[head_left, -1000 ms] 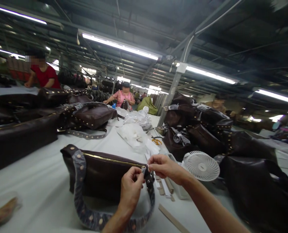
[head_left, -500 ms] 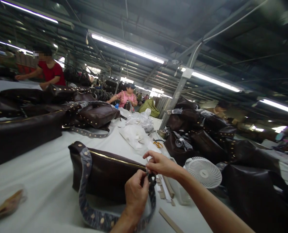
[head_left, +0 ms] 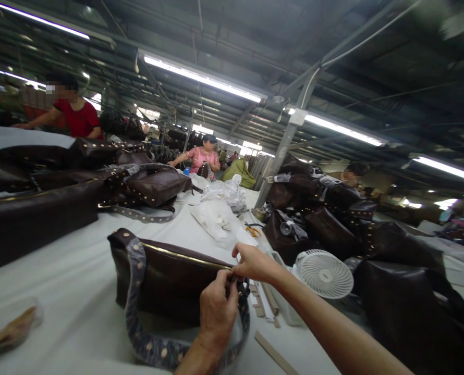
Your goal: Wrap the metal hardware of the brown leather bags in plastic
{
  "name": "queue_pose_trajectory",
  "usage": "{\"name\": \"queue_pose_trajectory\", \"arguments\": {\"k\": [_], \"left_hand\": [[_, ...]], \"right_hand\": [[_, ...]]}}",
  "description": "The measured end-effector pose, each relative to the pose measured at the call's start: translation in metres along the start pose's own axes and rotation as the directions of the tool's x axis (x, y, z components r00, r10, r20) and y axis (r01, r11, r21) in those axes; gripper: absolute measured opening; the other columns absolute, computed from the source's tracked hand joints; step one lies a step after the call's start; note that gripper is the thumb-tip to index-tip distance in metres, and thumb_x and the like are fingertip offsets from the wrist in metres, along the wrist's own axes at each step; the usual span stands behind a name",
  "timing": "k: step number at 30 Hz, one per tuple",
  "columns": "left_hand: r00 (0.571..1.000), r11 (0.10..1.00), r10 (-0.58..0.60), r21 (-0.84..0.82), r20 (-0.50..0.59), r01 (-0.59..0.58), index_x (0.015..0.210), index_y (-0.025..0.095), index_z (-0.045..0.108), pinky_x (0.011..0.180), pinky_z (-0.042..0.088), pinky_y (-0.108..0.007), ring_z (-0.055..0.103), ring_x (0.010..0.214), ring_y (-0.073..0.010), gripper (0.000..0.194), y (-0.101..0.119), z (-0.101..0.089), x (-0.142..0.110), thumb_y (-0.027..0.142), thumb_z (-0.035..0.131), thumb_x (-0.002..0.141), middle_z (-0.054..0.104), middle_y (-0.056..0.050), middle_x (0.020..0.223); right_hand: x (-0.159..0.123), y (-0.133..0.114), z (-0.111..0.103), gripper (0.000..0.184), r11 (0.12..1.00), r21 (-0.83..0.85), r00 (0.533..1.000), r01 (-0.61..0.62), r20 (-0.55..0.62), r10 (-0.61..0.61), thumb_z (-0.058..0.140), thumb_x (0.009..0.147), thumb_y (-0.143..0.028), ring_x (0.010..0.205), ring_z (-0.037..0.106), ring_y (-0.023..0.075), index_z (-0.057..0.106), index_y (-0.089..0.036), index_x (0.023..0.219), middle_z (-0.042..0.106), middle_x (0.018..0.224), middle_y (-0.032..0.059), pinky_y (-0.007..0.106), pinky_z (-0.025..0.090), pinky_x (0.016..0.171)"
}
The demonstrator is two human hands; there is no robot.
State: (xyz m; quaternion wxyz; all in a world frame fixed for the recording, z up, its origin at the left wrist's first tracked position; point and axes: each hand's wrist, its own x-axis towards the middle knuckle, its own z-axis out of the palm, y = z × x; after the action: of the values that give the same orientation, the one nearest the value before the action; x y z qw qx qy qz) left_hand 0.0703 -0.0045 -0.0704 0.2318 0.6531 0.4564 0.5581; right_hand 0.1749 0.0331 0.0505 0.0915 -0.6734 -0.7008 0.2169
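A dark brown leather bag [head_left: 165,278] with a gold zip along its top lies on the white table [head_left: 60,291] in front of me. Its studded strap [head_left: 138,323], wrapped in clear film, loops toward me. My left hand [head_left: 216,315] is closed at the right end of the zip, fingers curled on the bag's corner. My right hand [head_left: 253,263] pinches the same zip end from above; what sits between its fingertips is too small to name.
A small white fan [head_left: 325,273] stands right of my hands. Piles of brown bags [head_left: 36,208] lie at left and more bags [head_left: 392,260] at right. White plastic wrapping [head_left: 216,219], orange scissors [head_left: 253,229] and card strips [head_left: 277,354] lie nearby. Other people work at the far tables.
My view has shifted slightly. Both hands have stayed at the zip end, drawing closer together and lower onto the bag's corner.
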Motion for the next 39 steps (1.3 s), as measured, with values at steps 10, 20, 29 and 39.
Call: {"name": "queue_pose_trajectory", "arguments": {"k": [10,20,29,39], "left_hand": [[0.799,0.682,-0.438,-0.426,0.413,0.594,0.066,0.016,0.060,0.040,0.034,-0.020,0.043,0.037,-0.0077,0.009,0.011,-0.020,0.033,0.024,0.064,0.067,0.055,0.004,0.045],[0.568,0.451,-0.541,-0.356,0.621,0.819,0.062,0.012,0.062,0.038,0.039,-0.015,0.044,0.036,-0.0044,0.005,0.023,-0.041,0.054,0.013,0.060,0.067,0.057,0.003,0.048],[0.539,0.486,-0.543,-0.282,0.644,0.827,0.063,0.013,0.059,0.037,0.039,-0.014,0.045,0.035,-0.0045,0.007,0.024,-0.045,0.064,0.011,0.060,0.070,0.058,0.003,0.048],[0.573,0.601,-0.480,-0.226,0.664,0.766,0.074,0.016,0.052,0.040,0.041,-0.018,0.049,0.037,-0.0094,0.012,0.028,-0.048,0.081,0.011,0.062,0.071,0.059,0.002,0.046]], "right_hand": [[-0.007,0.015,-0.004,0.046,0.948,0.267,0.981,-0.173,0.128,0.143,0.064,0.063,-0.009,0.038,0.041,0.0072,0.048,-0.016,0.106,0.052,0.046,-0.0102,0.017,0.027,0.038],[-0.018,0.022,0.024,0.029,0.886,0.404,0.965,-0.230,-0.023,0.261,0.064,0.062,-0.014,0.034,0.046,0.0100,0.051,-0.019,0.088,0.049,0.039,-0.0092,0.018,0.029,0.035],[-0.027,0.013,0.036,0.009,0.979,0.201,0.963,-0.035,-0.254,0.086,0.059,0.071,-0.014,0.043,0.057,0.0090,0.055,-0.020,0.077,0.065,0.062,-0.0028,0.019,0.034,0.045],[-0.028,0.024,0.053,0.013,0.885,-0.420,0.788,0.200,-0.467,-0.400,0.049,0.086,-0.017,0.073,0.059,0.0180,0.061,-0.019,0.091,0.064,0.088,0.0070,0.026,0.032,0.059]]}}
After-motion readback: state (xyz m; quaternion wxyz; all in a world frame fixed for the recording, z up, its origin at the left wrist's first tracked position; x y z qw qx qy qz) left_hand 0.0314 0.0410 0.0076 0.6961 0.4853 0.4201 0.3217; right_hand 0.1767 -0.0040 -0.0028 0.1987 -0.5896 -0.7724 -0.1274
